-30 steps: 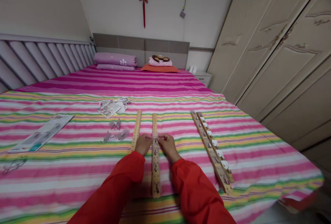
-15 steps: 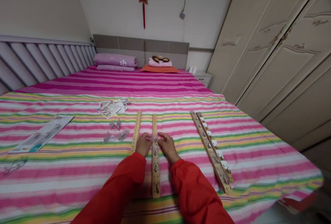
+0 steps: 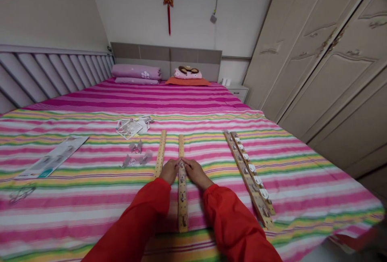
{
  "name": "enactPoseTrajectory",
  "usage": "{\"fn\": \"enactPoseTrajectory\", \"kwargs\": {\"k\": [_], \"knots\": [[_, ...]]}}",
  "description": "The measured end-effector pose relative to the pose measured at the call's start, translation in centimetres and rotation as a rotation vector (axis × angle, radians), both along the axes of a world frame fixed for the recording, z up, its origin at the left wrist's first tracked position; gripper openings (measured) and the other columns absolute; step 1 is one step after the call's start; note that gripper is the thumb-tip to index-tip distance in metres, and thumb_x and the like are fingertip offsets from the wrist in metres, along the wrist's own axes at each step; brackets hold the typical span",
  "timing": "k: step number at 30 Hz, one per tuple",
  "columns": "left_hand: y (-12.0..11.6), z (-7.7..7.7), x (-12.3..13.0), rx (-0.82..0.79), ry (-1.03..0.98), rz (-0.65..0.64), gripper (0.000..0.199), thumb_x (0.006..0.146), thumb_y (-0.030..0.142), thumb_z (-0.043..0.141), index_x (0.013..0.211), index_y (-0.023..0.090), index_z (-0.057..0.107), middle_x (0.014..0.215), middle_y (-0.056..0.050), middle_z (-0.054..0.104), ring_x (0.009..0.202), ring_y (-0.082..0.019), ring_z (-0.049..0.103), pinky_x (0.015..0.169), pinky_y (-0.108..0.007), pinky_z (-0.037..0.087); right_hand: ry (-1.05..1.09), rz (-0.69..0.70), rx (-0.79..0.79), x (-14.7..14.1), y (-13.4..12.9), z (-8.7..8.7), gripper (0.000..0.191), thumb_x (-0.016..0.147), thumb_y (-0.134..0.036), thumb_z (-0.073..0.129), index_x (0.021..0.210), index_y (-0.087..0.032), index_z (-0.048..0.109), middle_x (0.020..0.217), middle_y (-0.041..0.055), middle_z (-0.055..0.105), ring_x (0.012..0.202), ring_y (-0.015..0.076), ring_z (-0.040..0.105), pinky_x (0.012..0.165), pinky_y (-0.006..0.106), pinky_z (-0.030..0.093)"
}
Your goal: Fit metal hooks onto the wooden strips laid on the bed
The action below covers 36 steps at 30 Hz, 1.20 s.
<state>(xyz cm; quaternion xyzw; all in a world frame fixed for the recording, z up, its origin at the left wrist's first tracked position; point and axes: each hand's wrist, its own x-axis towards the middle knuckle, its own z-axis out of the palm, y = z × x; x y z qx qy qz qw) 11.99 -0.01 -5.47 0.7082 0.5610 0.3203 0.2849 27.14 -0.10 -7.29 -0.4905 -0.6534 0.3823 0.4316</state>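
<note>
A narrow wooden strip [image 3: 182, 223] with a row of holes lies lengthwise in front of me, several small metal hooks with clear backings fixed along its near half. My left hand [image 3: 169, 171] comes at it from the left, fingers pinched together. From the other side my right hand [image 3: 196, 172] meets it, thumb and finger closed. Both sets of fingertips touch over the topmost clear hook [image 3: 181, 165], partly covering it. Just left of my left hand lies a second, bare strip with holes [image 3: 161, 151].
Loose clear hooks [image 3: 146, 157] lie left of the strips, with torn packaging [image 3: 130, 127] beyond them. Farther left are a flat hook package [image 3: 56, 157] and a thin wire loop [image 3: 22, 192]. Two strips bearing hooks [image 3: 246, 173] lie on the right. A wardrobe [image 3: 335, 92] borders the bed.
My fingertips have come closer together over the topmost hook, the right fingers closing in from the right. The view has shifted slightly; the strips lie as before.
</note>
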Motion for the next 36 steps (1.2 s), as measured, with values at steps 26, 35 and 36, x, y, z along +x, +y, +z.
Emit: {"fn": "enactPoseTrajectory", "kwargs": {"k": [26, 35, 36], "knots": [[-0.9, 2.6, 0.0, -0.342, -0.509, 0.095, 0.053, 0.064, 0.019, 0.058, 0.117, 0.012, 0.064, 0.051, 0.007, 0.049, 0.052, -0.012, 0.048, 0.054, -0.023, 0.039, 0.566, -0.074, -0.4, 0.6, -1.6, 1.7, 0.059, 0.057, -0.031, 0.068, 0.114, -0.015, 0.064, 0.054, -0.0066, 0.053, 0.043, 0.0058, 0.042, 0.042, 0.019, 0.028], [-3.8, 3.7, -5.9, -0.153, -0.521, 0.19, 0.035, 0.053, 0.038, 0.068, 0.079, 0.014, 0.068, 0.068, -0.003, 0.065, 0.069, -0.018, 0.058, 0.066, -0.029, 0.045, 0.648, -0.159, -0.313, 0.3, -2.2, 0.9, 0.052, 0.054, -0.037, 0.069, 0.099, -0.013, 0.062, 0.058, -0.0049, 0.056, 0.044, 0.0073, 0.045, 0.042, 0.021, 0.029], [-4.0, 3.8, -7.1, -0.103, -0.51, 0.25, 0.034, 0.052, 0.041, 0.068, 0.075, 0.015, 0.068, 0.069, -0.004, 0.066, 0.07, -0.019, 0.059, 0.067, -0.029, 0.046, 0.649, -0.173, -0.301, 0.3, -2.4, 0.9, 0.051, 0.054, -0.038, 0.069, 0.098, -0.013, 0.062, 0.057, -0.0054, 0.055, 0.044, 0.0073, 0.044, 0.042, 0.021, 0.028]]}}
